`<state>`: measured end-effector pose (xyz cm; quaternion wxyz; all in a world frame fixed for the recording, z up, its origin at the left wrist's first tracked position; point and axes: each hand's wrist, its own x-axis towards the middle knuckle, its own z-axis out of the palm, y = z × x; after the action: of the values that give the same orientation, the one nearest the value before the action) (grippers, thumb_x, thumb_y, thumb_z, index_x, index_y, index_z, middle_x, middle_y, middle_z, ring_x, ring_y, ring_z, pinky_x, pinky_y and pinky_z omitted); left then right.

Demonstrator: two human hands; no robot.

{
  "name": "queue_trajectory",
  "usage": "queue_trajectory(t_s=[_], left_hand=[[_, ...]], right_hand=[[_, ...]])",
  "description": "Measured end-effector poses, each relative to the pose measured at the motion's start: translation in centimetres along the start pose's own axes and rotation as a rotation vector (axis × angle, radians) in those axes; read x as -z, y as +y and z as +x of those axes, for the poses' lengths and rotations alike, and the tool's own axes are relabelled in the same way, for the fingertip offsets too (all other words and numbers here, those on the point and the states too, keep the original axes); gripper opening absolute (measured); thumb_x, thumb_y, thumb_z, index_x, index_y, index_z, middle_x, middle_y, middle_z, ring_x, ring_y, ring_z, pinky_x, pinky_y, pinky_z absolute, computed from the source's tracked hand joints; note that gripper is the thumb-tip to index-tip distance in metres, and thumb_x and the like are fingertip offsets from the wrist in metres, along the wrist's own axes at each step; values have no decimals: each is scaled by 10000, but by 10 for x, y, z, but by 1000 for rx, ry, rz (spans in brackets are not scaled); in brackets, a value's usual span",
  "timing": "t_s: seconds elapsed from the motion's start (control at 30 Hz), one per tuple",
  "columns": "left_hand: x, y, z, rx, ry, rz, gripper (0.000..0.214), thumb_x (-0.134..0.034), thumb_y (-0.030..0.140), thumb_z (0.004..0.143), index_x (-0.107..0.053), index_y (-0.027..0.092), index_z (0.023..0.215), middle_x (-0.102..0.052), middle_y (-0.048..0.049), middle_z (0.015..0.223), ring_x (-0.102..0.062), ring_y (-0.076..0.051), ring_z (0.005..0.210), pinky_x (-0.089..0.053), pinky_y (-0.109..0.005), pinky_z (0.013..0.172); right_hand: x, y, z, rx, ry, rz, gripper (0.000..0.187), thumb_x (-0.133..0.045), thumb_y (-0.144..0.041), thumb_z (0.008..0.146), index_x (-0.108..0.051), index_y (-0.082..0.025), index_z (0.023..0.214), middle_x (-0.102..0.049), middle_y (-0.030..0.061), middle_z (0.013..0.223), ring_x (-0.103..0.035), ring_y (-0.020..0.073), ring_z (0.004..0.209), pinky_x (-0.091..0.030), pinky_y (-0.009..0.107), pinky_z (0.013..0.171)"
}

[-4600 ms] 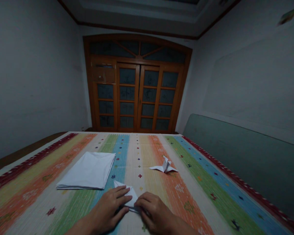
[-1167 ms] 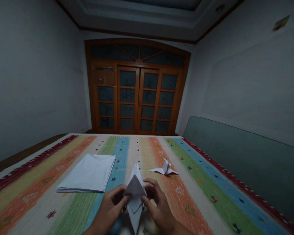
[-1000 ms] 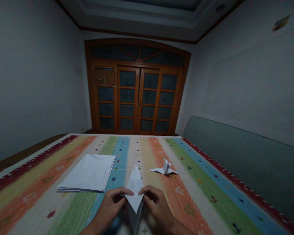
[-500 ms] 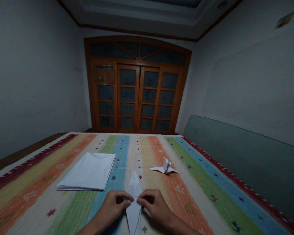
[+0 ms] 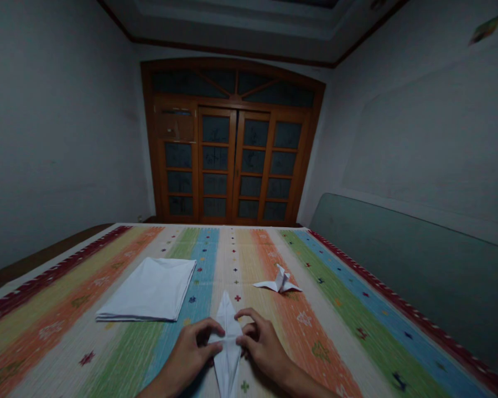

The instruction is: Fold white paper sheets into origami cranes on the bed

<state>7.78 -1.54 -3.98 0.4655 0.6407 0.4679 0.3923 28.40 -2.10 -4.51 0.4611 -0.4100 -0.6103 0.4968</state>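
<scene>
A long diamond-shaped piece of folded white paper [image 5: 229, 354] lies on the tablecloth right in front of me, its narrow tip pointing away. My left hand [image 5: 193, 345] pinches its left edge near the middle between thumb and forefinger. On the opposite edge, my right hand [image 5: 262, 344] grips the paper with the thumb, while the forefinger reaches forward along the upper right side. Creases cross the paper's middle. Beyond my right hand stands a folded white paper crane [image 5: 280, 281] with its wings spread.
A stack of white paper sheets [image 5: 149, 290] lies to the left. The striped tablecloth [image 5: 124, 359] covers the table. Along the right side runs a grey-green panel [image 5: 398, 265], and wooden glazed doors [image 5: 234, 160] stand behind the table.
My right forefinger has lifted from its pinch and stretched forward along the paper's edge. The paper's middle looks wider on the left, with a fold showing by my left fingers.
</scene>
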Motion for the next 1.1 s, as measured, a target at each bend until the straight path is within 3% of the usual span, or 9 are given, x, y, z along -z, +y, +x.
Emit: queue_trajectory(t_s=[0.27, 0.4, 0.53, 0.63, 0.8, 0.9, 1.0, 1.1], left_hand=[[0, -3, 3, 14, -15, -48, 233, -699, 381, 710, -713, 167, 802, -463, 90, 524, -500, -135, 423, -442, -242, 437], [2, -3, 4, 4, 17, -55, 266, -690, 408, 735, -729, 163, 830, -586, 35, 611, -545, -144, 442, -462, -249, 432], [6, 1, 4, -98, 112, -56, 193, -710, 324, 709, -764, 180, 826, -694, -84, 1010, -697, -233, 808, -577, -305, 658], [8, 5, 2, -173, 161, -40, 171, -720, 259, 685, -789, 196, 828, -681, -112, 1122, -682, -291, 1049, -583, -368, 865], [5, 9, -6, -216, 111, 142, 230, -719, 207, 716, -787, 226, 935, -718, -108, 1077, -678, -314, 1085, -539, -479, 1002], [2, 7, -13, -257, 69, 309, 365, -762, 181, 710, -767, 241, 1070, -722, -126, 1195, -651, -353, 1173, -480, -551, 1080], [0, -2, -17, -307, 11, 423, 518, -758, 130, 709, -726, 264, 1209, -690, -127, 1334, -603, -366, 1279, -445, -563, 1130], [3, -15, -16, -326, -9, 473, 530, -716, 114, 765, -698, 275, 1270, -689, -118, 1354, -594, -344, 1305, -456, -533, 1136]], right_hand=[[-1, 2, 0, -32, -26, 28, 246, -673, -337, 788, -638, -191, 984, -604, -50, 628, -598, 150, 471, -462, 247, 481], [2, 0, -1, 36, -26, -112, 146, -672, -266, 777, -724, -184, 887, -636, -13, 678, -622, 172, 606, -484, 271, 597], [5, -2, -1, 57, 44, -291, 163, -671, -197, 767, -777, -173, 888, -661, 4, 697, -605, 182, 665, -452, 272, 642], [4, -3, -1, 3, 85, -343, 174, -679, -174, 788, -781, -156, 927, -620, -23, 612, -581, 171, 602, -427, 259, 604], [1, -4, -7, 18, 97, -582, 97, -743, -141, 801, -800, -170, 874, -720, 31, 739, -651, 204, 703, -475, 300, 716], [1, -6, -13, 100, 80, -703, 102, -758, -95, 796, -788, -179, 846, -741, 72, 888, -683, 245, 879, -496, 338, 841], [1, -11, -17, 211, 46, -728, 182, -744, -40, 787, -767, -194, 882, -706, 82, 1026, -655, 254, 1023, -495, 339, 908], [1, -13, -18, 282, 27, -741, 222, -735, -28, 784, -742, -200, 924, -679, 79, 1086, -632, 253, 1060, -483, 362, 955]])
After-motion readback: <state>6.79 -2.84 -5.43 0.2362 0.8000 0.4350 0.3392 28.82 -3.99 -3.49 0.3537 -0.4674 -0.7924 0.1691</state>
